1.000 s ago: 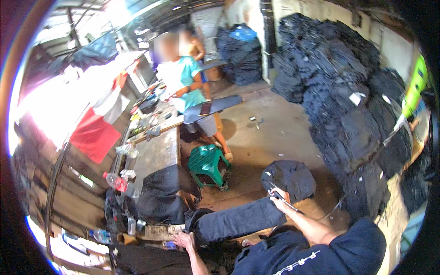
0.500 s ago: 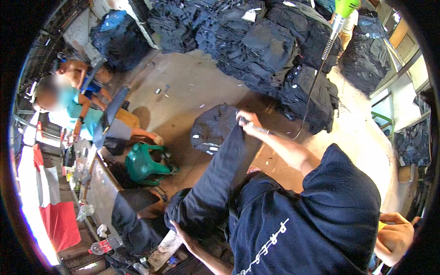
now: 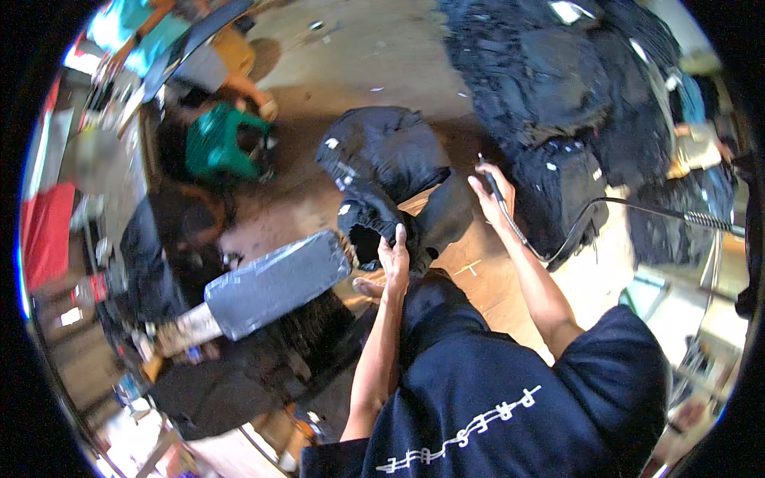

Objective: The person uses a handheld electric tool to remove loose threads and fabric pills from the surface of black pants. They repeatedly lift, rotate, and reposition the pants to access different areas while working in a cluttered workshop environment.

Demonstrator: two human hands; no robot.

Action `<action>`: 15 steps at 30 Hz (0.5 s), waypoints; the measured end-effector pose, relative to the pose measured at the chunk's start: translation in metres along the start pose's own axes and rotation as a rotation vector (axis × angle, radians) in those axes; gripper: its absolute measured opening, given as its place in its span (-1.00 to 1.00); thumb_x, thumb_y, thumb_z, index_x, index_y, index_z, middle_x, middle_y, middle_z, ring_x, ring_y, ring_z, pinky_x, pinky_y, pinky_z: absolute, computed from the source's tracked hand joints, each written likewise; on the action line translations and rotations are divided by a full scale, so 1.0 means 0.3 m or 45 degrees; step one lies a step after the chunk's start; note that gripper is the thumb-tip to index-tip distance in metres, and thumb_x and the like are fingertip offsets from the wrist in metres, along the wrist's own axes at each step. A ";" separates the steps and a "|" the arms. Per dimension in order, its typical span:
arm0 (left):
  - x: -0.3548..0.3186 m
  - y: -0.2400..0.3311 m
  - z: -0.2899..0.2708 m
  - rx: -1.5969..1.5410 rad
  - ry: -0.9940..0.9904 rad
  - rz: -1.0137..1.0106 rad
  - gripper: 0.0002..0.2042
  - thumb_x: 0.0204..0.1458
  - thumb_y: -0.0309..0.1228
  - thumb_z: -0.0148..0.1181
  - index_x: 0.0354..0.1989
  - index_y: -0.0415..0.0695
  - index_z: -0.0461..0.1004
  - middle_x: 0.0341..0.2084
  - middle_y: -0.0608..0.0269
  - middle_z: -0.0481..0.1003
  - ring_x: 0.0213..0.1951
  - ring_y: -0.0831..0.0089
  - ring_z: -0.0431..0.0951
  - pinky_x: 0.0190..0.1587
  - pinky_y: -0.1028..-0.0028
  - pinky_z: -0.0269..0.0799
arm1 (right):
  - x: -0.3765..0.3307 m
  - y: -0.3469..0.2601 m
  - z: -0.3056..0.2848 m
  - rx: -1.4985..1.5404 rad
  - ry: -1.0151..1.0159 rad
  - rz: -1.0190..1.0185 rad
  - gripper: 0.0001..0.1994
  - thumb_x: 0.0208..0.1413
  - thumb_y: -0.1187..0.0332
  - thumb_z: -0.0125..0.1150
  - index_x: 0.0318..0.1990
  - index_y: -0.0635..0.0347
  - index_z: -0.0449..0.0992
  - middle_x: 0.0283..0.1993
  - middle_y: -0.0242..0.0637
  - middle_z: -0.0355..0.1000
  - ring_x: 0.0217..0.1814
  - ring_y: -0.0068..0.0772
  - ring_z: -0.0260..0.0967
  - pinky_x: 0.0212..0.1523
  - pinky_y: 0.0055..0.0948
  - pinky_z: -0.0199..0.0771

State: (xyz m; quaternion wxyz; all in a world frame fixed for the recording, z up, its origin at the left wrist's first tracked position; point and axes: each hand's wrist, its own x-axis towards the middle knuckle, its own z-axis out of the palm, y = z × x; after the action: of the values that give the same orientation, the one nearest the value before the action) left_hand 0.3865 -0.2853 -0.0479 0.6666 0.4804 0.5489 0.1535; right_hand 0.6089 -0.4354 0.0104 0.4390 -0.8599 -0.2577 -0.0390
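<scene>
In my right hand (image 3: pixel 496 199) is a slim pen-like handpiece (image 3: pixel 492 185) with a coiled spring at its tail and a black cable running off to the right. My left hand (image 3: pixel 393 261) is closed on the edge of black trousers (image 3: pixel 442 219), beside a dark opening in the cloth. The trousers hang between my two hands, in front of my lap. Left of them juts a long padded board (image 3: pixel 279 283), wrapped in shiny dark plastic, with no cloth over it. The handpiece's tip points up, away from the cloth.
A black garment bundle (image 3: pixel 382 147) lies on the floor ahead. Large black clothing piles (image 3: pixel 550 80) fill the far right. At the left are a green plastic stool (image 3: pixel 219 143) and a person in teal (image 3: pixel 163 44). More dark cloth (image 3: pixel 231 390) lies below the board.
The trouser leg has come off the board and now hangs to its right. Both hands have moved, the left one up and rightward. The view has turned too.
</scene>
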 end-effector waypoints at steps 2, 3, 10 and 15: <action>-0.017 -0.071 -0.136 0.360 0.150 -0.150 -0.49 0.34 -0.03 0.35 0.12 -0.30 0.60 -0.07 0.07 0.70 -0.06 0.20 0.64 0.11 0.25 0.52 | -0.071 -0.075 0.037 0.095 -0.193 0.085 -0.72 0.23 0.38 0.53 0.02 0.23 0.61 0.05 -0.14 0.67 0.12 -0.25 0.66 0.18 -0.32 0.59; -0.051 -0.103 -0.229 0.444 0.224 -0.157 -0.43 0.31 -0.01 0.37 0.14 -0.36 0.59 -0.05 -0.05 0.71 -0.05 0.11 0.68 0.09 0.19 0.55 | -0.100 -0.108 0.051 0.118 -0.285 0.102 -0.73 0.24 0.37 0.53 0.02 0.23 0.62 0.05 -0.14 0.67 0.12 -0.28 0.65 0.19 -0.34 0.57; -0.403 -0.254 -0.789 0.384 0.493 0.172 -0.62 0.19 -0.33 0.40 0.09 -0.33 0.63 -0.03 -0.25 0.70 0.05 -0.10 0.72 0.12 0.12 0.57 | -0.272 -0.237 0.107 0.193 -0.782 -0.107 -0.74 0.27 0.33 0.50 0.02 0.22 0.64 0.00 -0.25 0.67 0.07 -0.39 0.59 0.20 -0.36 0.53; -0.756 -0.341 -0.887 0.811 0.840 0.154 -0.68 0.21 -0.13 0.43 -0.16 -0.18 0.67 -0.08 0.08 0.69 -0.11 0.03 0.73 -0.11 0.14 0.61 | -0.367 -0.306 0.084 0.329 -0.890 -0.339 -0.80 0.32 0.39 0.45 0.01 0.23 0.66 -0.01 -0.33 0.66 0.06 -0.44 0.55 0.20 -0.36 0.52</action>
State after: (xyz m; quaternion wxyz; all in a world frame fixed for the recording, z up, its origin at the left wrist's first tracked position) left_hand 0.0400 -0.3758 0.0189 0.2654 0.6181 0.7223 0.1606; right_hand 0.4661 -0.4168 0.0302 0.4205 -0.7181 -0.5036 0.2322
